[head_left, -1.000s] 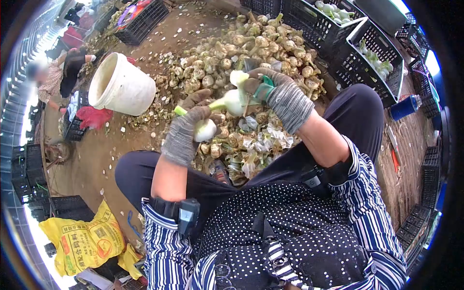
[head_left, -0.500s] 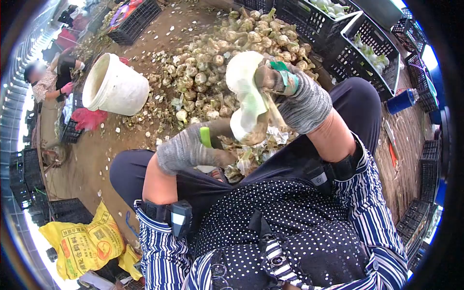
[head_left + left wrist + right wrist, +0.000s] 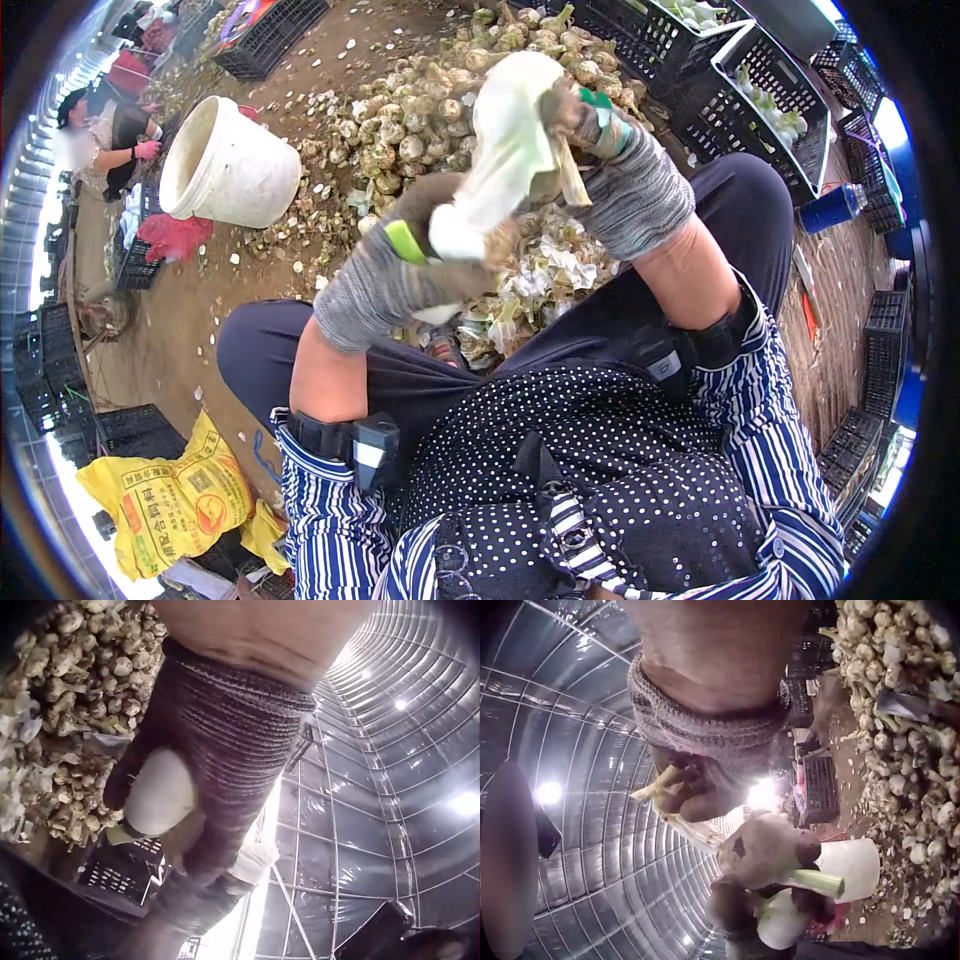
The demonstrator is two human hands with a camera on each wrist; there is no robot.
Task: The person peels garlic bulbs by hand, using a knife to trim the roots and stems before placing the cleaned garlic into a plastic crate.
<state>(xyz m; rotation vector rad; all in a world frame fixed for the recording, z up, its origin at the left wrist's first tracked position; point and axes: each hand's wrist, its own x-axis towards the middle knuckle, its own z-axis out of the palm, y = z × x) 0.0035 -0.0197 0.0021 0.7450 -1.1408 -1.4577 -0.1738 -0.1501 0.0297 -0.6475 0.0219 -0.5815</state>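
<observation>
My gloved left hand (image 3: 375, 280) grips a white garlic bulb with a short cut green stem (image 3: 405, 241); that bulb (image 3: 161, 793) bulges from the palm in the left wrist view. A second, browner garlic bulb (image 3: 757, 851) is held by the same hand in the right wrist view. My gloved right hand (image 3: 630, 190), green tape round one finger, pinches a long pale strip of garlic skin (image 3: 510, 110). The strip stretches down toward the left fingers, blurred there. Both hands are raised over the heap of loose skins (image 3: 540, 285).
Beyond my hands lies a large pile of unpeeled garlic (image 3: 400, 130). A white bucket (image 3: 245, 170) stands left, near another person (image 3: 115, 150). Black crates (image 3: 740, 75) with pale bulbs stand right. A blue bottle (image 3: 832, 208), an orange-handled knife (image 3: 808, 312) and a yellow sack (image 3: 180, 500) lie around.
The hands came up closer to the head camera. The skin strip in the right hand now stretches longer. The left hand has risen and tilted up toward the right hand since half a second ago.
</observation>
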